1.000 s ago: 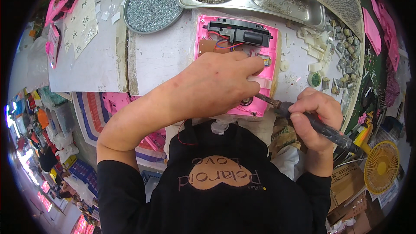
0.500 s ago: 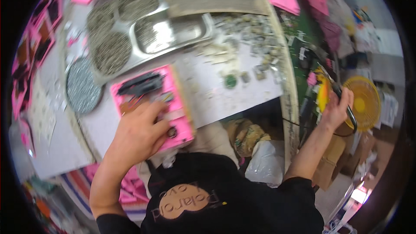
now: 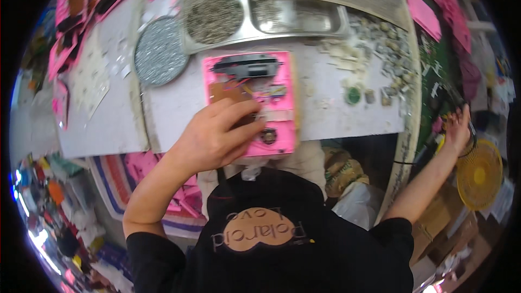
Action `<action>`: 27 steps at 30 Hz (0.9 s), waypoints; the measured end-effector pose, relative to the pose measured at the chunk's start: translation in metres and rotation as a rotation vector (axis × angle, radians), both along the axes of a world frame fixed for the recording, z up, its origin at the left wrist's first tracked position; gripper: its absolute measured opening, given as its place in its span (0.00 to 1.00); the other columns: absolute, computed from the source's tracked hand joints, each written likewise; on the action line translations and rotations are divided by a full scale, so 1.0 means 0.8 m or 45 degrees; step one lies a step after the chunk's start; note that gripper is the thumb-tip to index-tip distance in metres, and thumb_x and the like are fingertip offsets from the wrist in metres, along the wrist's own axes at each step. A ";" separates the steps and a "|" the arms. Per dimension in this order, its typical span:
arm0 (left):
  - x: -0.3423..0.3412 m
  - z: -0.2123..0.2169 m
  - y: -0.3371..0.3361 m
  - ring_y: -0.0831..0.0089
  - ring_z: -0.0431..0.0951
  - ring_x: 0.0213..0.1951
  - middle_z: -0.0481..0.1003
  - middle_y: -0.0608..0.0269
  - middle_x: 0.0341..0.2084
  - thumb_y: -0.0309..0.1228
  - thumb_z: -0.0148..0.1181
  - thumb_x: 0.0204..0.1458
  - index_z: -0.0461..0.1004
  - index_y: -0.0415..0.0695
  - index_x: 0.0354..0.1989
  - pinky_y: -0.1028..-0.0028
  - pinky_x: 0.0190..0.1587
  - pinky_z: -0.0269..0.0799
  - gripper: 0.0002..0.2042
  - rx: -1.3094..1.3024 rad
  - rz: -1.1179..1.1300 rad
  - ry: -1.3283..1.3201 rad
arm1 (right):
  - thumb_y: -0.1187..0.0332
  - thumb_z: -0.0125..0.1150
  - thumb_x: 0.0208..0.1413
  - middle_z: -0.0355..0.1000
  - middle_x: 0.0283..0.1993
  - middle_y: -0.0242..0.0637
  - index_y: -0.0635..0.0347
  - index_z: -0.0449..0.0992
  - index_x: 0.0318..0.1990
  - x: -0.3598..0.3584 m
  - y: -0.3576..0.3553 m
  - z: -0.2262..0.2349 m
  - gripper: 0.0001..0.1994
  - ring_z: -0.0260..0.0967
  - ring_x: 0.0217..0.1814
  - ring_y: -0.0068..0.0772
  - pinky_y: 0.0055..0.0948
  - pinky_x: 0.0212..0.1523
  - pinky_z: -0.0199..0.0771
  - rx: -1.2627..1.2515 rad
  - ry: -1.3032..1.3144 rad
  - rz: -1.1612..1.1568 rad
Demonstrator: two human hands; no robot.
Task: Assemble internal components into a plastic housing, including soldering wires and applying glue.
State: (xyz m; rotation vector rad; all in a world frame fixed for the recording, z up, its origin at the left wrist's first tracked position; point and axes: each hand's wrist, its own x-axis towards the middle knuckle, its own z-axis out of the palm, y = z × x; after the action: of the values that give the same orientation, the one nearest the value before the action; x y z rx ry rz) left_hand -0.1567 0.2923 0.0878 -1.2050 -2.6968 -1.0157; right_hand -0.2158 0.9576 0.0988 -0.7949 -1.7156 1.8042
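Note:
A pink plastic casing [image 3: 282, 125] lies at the near edge of the work table, holding a black motor-like unit [image 3: 252, 67], a brown board [image 3: 228, 92], thin wires and a round metal part [image 3: 268, 136]. My left hand [image 3: 214, 135] rests over its left side, fingers curled in toward the middle. What its fingertips pinch is hidden. Far out to the right, my right hand [image 3: 458, 133] has its fingers along a dark, pen-shaped tool with a cord, apparently a soldering iron [image 3: 457, 96]. The hand partly covers the handle.
A round tray of small silvery pieces [image 3: 160, 51] and a steel compartment tray [image 3: 244, 32] with metal bits stand beyond the casing. Loose small parts [image 3: 393, 62] lie at right, near a green surface [image 3: 429, 70]. A yellow basket [image 3: 479, 176] sits below my right hand.
The view has shifted, so the table appears farther right. My right hand has moved up and away from the yellow basket, its fingers straighter. My left hand stays on the casing.

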 end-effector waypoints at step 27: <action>-0.014 -0.008 0.034 0.66 0.71 0.39 0.71 0.66 0.34 0.28 0.66 0.42 0.82 0.46 0.47 0.63 0.47 0.62 0.19 0.049 0.443 0.293 | 0.63 0.66 0.47 0.76 0.25 0.44 0.60 0.78 0.24 -0.001 -0.563 0.034 0.10 0.77 0.30 0.46 0.43 0.31 0.77 1.923 -0.169 1.429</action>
State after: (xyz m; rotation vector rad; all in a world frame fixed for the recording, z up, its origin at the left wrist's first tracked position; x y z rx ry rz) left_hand -0.1675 0.3197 0.0817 -0.7534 -2.5666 -0.8207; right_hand -0.2166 0.5069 0.1259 0.8371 -3.0430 0.2836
